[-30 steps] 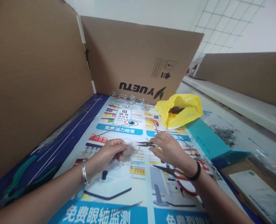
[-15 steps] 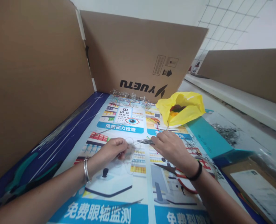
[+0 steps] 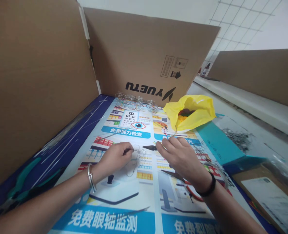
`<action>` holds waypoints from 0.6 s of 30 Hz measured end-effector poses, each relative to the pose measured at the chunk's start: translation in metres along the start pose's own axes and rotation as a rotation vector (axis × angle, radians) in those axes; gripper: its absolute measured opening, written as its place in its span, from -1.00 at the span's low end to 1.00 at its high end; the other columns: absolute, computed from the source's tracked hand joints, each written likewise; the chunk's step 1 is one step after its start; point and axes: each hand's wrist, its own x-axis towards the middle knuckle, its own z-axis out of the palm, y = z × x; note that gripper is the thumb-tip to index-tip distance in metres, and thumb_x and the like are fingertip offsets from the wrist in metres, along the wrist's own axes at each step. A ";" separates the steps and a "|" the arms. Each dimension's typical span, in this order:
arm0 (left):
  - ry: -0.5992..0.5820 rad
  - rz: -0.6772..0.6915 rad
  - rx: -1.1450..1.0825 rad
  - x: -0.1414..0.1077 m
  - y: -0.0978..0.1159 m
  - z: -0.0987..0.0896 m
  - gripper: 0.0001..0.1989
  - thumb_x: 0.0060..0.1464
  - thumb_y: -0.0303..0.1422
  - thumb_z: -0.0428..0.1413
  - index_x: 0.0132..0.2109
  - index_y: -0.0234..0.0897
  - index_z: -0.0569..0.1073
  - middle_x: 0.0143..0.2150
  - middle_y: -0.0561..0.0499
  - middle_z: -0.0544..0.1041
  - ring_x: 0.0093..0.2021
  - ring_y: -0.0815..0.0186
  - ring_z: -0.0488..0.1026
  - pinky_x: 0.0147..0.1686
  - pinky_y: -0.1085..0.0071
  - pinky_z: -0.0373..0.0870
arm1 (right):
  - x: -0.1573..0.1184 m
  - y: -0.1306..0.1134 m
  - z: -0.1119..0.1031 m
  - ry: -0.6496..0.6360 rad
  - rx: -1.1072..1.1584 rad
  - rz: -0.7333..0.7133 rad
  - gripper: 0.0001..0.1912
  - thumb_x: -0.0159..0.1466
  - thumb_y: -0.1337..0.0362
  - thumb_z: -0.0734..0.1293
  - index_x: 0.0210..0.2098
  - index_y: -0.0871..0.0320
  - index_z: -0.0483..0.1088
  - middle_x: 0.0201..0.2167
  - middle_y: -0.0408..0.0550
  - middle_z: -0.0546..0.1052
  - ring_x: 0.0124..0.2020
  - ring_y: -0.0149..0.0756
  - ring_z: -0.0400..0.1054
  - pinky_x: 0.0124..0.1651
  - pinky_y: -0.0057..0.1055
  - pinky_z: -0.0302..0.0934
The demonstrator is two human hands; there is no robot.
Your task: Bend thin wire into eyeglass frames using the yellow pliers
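Observation:
Thin wire bent into loops (image 3: 139, 156) stands out from the fingertips of my left hand (image 3: 119, 155), which is closed on it. My right hand (image 3: 182, 159) is wrapped round a pair of pliers (image 3: 149, 147); only the dark pointed jaws show, aimed left at the wire loops with a small gap between. The pliers' handles are hidden under my palm. Beneath my right wrist lie scissors (image 3: 194, 193) with red handles, their dark blades (image 3: 171, 175) pointing left. A few loose straight wires (image 3: 131, 213) rest on the printed poster (image 3: 144, 182) nearer to me.
Large green-handled pliers (image 3: 24, 178) lie at left beside long straight wires (image 3: 63, 143). Tangled wire pieces (image 3: 136, 100) line the cardboard wall (image 3: 134, 52) at the back. An open yellow bag (image 3: 194, 110) stands back right, near a teal box (image 3: 219, 143) and a silvery wire heap (image 3: 237, 138).
My left hand has turned so its back faces up more, and the wire loops have shifted slightly upward. The right hand and pliers have hardly moved.

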 end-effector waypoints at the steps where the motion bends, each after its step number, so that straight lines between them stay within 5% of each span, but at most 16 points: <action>1: -0.013 0.003 -0.011 0.000 0.000 0.000 -0.86 -0.03 -0.40 0.00 -0.43 -0.24 0.44 -0.49 0.06 0.46 -0.47 0.33 0.33 -0.48 0.48 0.13 | 0.000 0.000 0.001 -0.004 0.007 0.010 -0.79 0.30 0.39 0.14 -0.13 0.19 0.34 -0.33 -0.01 0.41 -0.32 -0.22 0.13 -0.27 -0.26 -0.06; 7: -0.102 -0.095 -0.282 0.001 -0.006 0.004 -0.79 -0.02 -0.26 0.08 -0.26 -0.25 0.49 -0.46 0.07 0.46 -0.50 0.37 0.32 -0.53 0.51 0.16 | -0.001 0.002 0.012 -0.024 0.123 0.080 -0.92 0.27 0.32 0.23 -0.30 0.13 0.36 -0.43 -0.08 0.40 -0.36 -0.27 0.16 -0.30 -0.31 -0.08; 10: -0.161 -0.081 -0.374 0.002 -0.008 0.005 -0.78 0.01 -0.24 0.06 -0.37 -0.28 0.51 -0.46 0.04 0.47 -0.50 0.38 0.32 -0.52 0.51 0.18 | -0.002 0.003 0.016 -0.028 0.206 0.107 -0.87 0.26 0.23 0.25 -0.34 0.13 0.39 -0.47 -0.08 0.41 -0.38 -0.31 0.20 -0.34 -0.34 -0.08; 18: -0.010 -0.066 -0.419 0.000 -0.014 0.006 -0.93 -0.18 -0.31 0.19 -0.50 -0.18 0.48 -0.60 0.08 0.43 -0.50 0.30 0.31 -0.52 0.47 0.14 | 0.000 0.003 -0.003 0.058 0.284 0.109 -0.79 0.24 0.33 0.20 -0.50 0.15 0.36 -0.58 -0.07 0.38 -0.54 -0.36 0.15 -0.47 -0.39 -0.06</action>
